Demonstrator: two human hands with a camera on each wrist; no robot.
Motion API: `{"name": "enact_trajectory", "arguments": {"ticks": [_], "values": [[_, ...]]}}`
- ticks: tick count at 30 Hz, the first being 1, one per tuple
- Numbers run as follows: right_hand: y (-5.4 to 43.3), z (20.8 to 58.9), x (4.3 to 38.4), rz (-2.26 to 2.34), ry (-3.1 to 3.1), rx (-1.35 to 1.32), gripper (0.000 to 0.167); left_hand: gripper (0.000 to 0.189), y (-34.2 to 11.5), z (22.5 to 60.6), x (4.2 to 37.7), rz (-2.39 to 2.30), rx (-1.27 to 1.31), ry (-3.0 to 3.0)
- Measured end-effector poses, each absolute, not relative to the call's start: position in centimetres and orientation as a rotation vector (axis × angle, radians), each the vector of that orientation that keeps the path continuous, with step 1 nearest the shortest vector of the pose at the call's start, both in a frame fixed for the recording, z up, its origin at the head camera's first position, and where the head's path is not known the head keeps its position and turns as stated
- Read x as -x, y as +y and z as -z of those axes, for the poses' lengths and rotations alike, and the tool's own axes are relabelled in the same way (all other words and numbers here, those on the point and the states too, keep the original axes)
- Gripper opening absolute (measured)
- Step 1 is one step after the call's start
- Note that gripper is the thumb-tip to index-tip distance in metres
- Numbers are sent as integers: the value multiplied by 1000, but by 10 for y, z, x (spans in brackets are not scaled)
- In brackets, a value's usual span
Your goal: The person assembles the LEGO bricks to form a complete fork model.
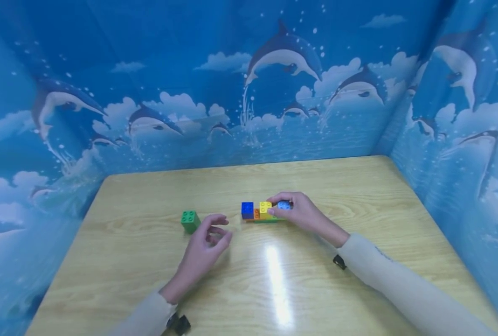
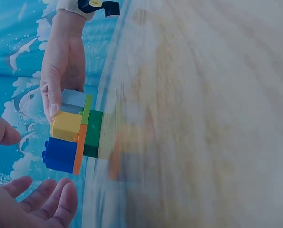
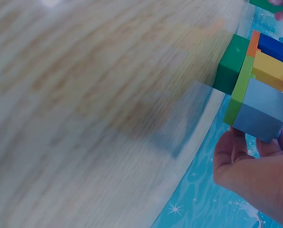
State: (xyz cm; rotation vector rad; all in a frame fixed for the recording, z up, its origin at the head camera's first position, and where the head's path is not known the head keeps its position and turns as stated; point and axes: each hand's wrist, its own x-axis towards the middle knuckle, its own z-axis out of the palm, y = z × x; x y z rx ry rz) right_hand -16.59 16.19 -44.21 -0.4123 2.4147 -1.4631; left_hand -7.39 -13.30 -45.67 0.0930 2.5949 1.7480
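My right hand (image 1: 303, 214) pinches the yellow brick (image 1: 264, 210) of a small toy-brick build between thumb and fingers. On one side of the yellow brick is a dark blue brick (image 1: 247, 210), on the other a light blue brick (image 3: 262, 107). These three sit on an orange plate (image 2: 78, 154) and a light green plate (image 2: 86, 110), with a dark green brick (image 2: 93, 135) underneath. My left hand (image 1: 203, 245) hovers left of the build, fingers loosely bent and holding nothing. Just beyond its fingers stands a separate green brick (image 1: 190, 222).
Everything is on a light wood-grain table (image 1: 324, 294), which has a bright glare streak near its middle. A blue curtain (image 1: 215, 93) printed with dolphins and clouds borders the back and sides.
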Motion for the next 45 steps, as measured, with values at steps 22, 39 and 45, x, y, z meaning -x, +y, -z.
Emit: {"name": "enact_trajectory", "arguments": {"ticks": [22, 39, 45], "values": [[157, 442, 163, 1462, 2416, 423, 36, 33, -175, 459, 47, -1578, 444, 2668], [162, 445, 164, 1514, 2381, 387, 38, 95, -206, 459, 73, -1849, 447, 2433], [163, 446, 165, 1512, 2387, 386, 38, 87, -211, 461, 86, -1862, 395, 2411]]}}
